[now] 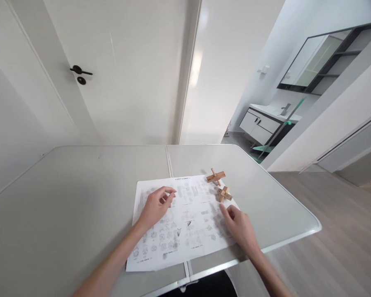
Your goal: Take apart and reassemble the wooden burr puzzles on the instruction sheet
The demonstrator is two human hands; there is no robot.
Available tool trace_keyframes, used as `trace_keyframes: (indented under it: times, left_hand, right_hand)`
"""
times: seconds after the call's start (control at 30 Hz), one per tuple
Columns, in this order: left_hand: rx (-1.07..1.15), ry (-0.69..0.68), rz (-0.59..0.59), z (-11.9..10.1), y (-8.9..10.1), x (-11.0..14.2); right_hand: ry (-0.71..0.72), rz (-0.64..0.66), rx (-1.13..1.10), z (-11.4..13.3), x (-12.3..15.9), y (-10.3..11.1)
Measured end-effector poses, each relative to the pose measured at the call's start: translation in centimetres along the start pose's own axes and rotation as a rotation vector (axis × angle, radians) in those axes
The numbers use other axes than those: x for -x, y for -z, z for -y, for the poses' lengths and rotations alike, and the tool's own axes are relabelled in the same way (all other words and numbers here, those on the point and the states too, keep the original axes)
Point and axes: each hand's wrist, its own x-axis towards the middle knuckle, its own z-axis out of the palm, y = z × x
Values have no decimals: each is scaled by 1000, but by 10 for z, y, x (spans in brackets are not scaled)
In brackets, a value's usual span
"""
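Note:
A printed sheet of paper point(185, 243) with rows of small diagrams lies on the table. Over its left half hovers or rests my left hand point(157, 204), fingers loosely bent with a gap to the thumb and nothing visible in them. My right hand point(241, 227) is at the sheet's right edge, loosely curled, its thumb apart and no object showing in it. Just beyond that thumb sits a small wooden burr puzzle point(224, 194) of interlocked sticks. Behind it, at the sheet's far right corner, are crossed wooden pieces point(215, 177), a thin stick across a flatter bar.
The grey folding table point(64, 214) has a seam down its middle and a rounded metal rim. Beyond it stands a white door point(126, 82) with a black handle. To the right, a washroom holds a white vanity cabinet point(259, 126) and a green-handled broom point(281, 128).

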Motion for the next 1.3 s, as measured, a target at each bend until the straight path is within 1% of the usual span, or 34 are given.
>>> trace_keyframes:
  times: [0.07,0.13,0.2,0.27,0.37,0.43,0.5,0.63,0.73,0.8,0.93,1.07,1.3]
  left_hand:
    - [-7,4,-2,3,5,-2]
    - [-34,12,-2,10,17,-3]
    - [-80,31,-49,19,36,-4]
    - [-124,81,-106,29,59,-3]
    - [-197,131,-177,43,93,-1]
    - [-237,170,-190,50,109,-2]
    - [-229,187,-186,54,117,-4]
    - [-302,206,-108,52,120,-10]
    - [-349,196,-133,48,115,-9]
    - [-422,168,-131,48,110,-6]
    - [-630,78,-89,49,100,0]
    - [-750,21,-71,48,94,2]
    - [-777,17,-73,49,92,1]
  right_hand:
    - [63,18,-56,6,14,-4]
    - [108,46,-103,10,23,-8]
    - [141,92,-123,11,27,-9]
    - [156,129,-130,11,28,-9]
    - [157,147,-142,10,28,-7]
    - [152,143,-150,10,28,-7]
    - [150,135,-152,10,28,-7]
    - [160,120,-149,10,27,-8]
    - [165,115,-147,10,27,-9]
    - [165,112,-146,10,27,-9]
    - [159,114,-133,9,26,-9]
    - [161,129,-131,7,25,-10]
    - [162,123,-142,7,24,-10]
